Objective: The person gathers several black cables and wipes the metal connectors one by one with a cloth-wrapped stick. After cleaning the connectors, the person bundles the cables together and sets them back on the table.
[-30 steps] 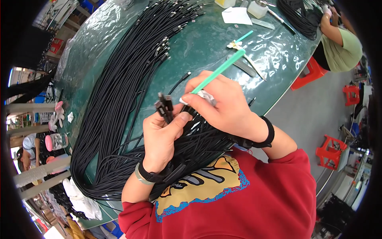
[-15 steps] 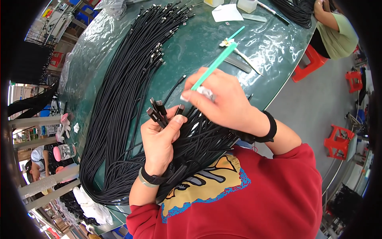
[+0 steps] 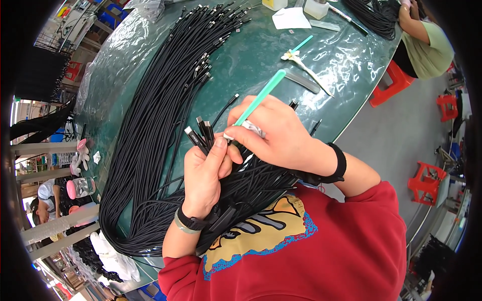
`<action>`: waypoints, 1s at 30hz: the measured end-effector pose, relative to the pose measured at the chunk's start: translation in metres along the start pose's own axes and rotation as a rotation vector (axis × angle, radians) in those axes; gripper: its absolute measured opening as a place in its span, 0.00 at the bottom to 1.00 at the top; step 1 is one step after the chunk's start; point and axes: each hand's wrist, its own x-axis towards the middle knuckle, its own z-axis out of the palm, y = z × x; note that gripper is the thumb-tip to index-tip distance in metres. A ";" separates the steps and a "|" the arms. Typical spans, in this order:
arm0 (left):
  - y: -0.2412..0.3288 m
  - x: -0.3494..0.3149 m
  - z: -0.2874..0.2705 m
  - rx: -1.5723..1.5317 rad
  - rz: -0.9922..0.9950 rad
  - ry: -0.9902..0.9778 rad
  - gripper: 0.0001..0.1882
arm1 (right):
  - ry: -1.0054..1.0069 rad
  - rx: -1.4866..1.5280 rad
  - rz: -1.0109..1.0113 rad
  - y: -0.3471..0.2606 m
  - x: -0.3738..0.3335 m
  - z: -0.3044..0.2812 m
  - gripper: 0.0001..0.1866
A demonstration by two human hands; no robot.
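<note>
My left hand [image 3: 206, 168] is closed round several black cables, whose plug ends [image 3: 200, 134] stick up past the thumb. In my right hand [image 3: 276, 128] is a flat green stick [image 3: 261, 97], pinched together with a white cloth [image 3: 254, 129]. The wrapped lower end of the stick meets the left thumb and forefinger, where a cable's tip is mostly hidden by the fingers. A large bundle of black cables [image 3: 145, 125] curves across the table on the left, its plugs at the far end. More cables [image 3: 246, 183] lie under both hands.
The green table [image 3: 241, 60] carries another thin stick with a white wrapped end [image 3: 296, 55], a grey flat tool [image 3: 301, 82], a white paper [image 3: 291, 18] and small clear containers [image 3: 316, 8]. A co-worker [image 3: 427, 45] sits at the far right by red stools [image 3: 394, 83].
My right hand has come down, bringing the wrapped end of the stick onto the left fingertips. The exposed cable plug there is now covered, and the left hand has shifted slightly right.
</note>
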 end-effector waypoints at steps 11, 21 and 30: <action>0.003 0.000 0.002 -0.007 -0.039 0.025 0.13 | 0.020 -0.076 0.084 0.002 0.005 -0.005 0.05; 0.007 -0.002 -0.001 -0.032 -0.002 0.029 0.13 | 0.016 -0.024 0.059 0.005 0.000 -0.009 0.05; 0.005 -0.004 0.003 0.005 -0.015 0.036 0.13 | -0.027 0.011 -0.001 -0.006 0.007 -0.006 0.05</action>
